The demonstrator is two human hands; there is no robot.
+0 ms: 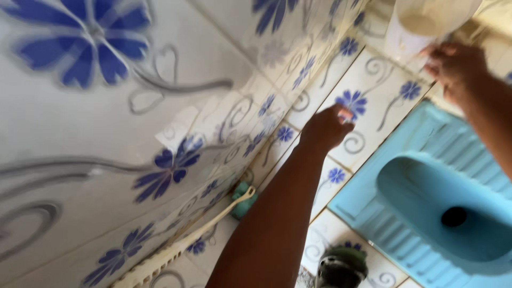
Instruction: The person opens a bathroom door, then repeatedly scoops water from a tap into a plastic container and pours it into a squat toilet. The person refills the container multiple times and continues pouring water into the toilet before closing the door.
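Tiled wall [64,138], white with blue flowers and grey swirls, fills the near left of the view and runs down to a floor [381,93] of the same pattern. Set into that floor at the right is a light blue squat toilet pan [426,192], its ribbed footrests and dark drain hole showing. A long pale brush [176,250] with a green head lies along the foot of the wall, and a dark round drain fitting [341,266] sits on the floor at the bottom edge.

At the top right stands a whitish bucket [426,21], blurred, on the floor just beyond the pan. The right hand [453,66] is at its lower rim, fingers curled against it; whether it truly grips the rim I cannot tell. The left hand [326,128] is closed in a loose fist over the floor tiles beside the pan, with something small and pale [345,113] pinched at the fingertips, too blurred to name.

As a judgement: the tiles look glossy and may be slick, so a foot or hand could slide; a weak hold on the bucket could tip it into the pan; the small piece could drop down the drain hole.
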